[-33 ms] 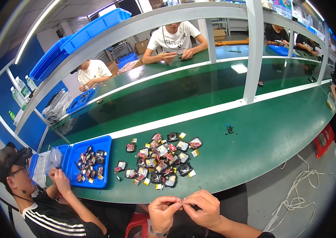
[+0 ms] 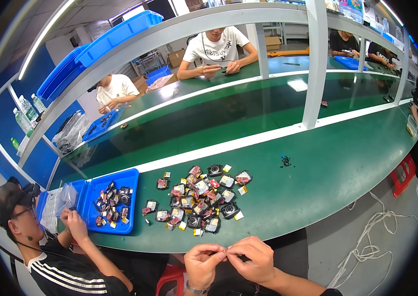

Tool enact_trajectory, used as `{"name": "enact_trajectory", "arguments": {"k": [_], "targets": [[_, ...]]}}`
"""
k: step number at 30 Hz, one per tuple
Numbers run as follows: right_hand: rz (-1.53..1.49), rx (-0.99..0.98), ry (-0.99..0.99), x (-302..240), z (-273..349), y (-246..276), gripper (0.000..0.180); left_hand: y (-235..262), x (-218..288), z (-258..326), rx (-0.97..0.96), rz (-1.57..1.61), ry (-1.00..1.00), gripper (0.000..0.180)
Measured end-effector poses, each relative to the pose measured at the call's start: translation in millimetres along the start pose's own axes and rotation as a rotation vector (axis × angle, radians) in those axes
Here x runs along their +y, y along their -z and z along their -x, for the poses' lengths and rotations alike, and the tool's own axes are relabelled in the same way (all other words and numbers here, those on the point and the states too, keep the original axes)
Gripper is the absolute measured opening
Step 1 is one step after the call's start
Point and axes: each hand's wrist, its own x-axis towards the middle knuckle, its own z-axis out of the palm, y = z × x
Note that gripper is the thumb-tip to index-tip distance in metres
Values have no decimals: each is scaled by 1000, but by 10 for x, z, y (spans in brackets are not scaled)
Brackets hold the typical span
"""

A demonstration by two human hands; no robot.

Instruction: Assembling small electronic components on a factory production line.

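Note:
Just off the near edge of the green table, my left hand (image 2: pixel 202 266) and my right hand (image 2: pixel 253 261) meet fingertip to fingertip. Both pinch a tiny yellowish piece (image 2: pixel 226 250), mostly covered by the fingers and too small to name. A heap of small black device housings (image 2: pixel 200 186) lies on the table beyond my hands. Red circuit boards and silver battery cells with yellow ends are attached to them or lie among them.
Left of the heap, a blue bin (image 2: pixel 133 200) holds similar parts, beside a co-worker (image 2: pixel 66 266). Small black bits (image 2: pixel 286 161) lie farther right. A white post (image 2: pixel 313 64) rises from the table divider. White cables (image 2: pixel 367 251) trail over the floor.

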Motion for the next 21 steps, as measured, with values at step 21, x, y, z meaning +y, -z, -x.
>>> {"name": "enact_trajectory", "arguments": {"k": [21], "targets": [[-108, -133, -89, -20, 21, 113, 18, 53, 15, -32, -144, 18, -58, 24]]}}
